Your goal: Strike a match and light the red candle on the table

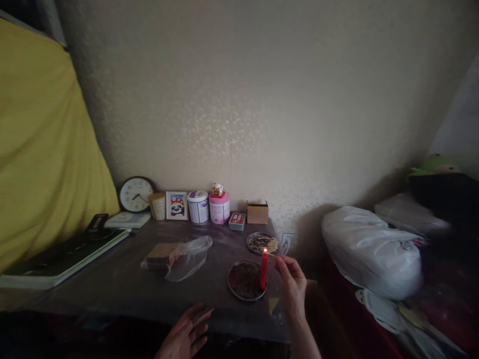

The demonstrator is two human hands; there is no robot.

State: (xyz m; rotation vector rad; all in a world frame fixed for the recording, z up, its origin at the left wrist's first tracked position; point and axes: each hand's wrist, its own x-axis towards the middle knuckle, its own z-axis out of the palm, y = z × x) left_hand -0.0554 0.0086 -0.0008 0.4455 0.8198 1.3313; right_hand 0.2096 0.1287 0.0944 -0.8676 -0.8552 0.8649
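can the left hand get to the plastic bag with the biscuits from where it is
Probably yes. The left hand rests at the table's near edge, and the stretch of tabletop between it and the plastic bag looks bare. It already holds a small box, though.

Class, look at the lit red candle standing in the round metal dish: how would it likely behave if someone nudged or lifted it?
The thin red candle stands tall and narrow near the edge of the round metal dish, so a nudge would probably tip it. Being slim wax, it likely feels light and might snap. Its flame sits close to the right hand, so lifting it could spill hot wax.
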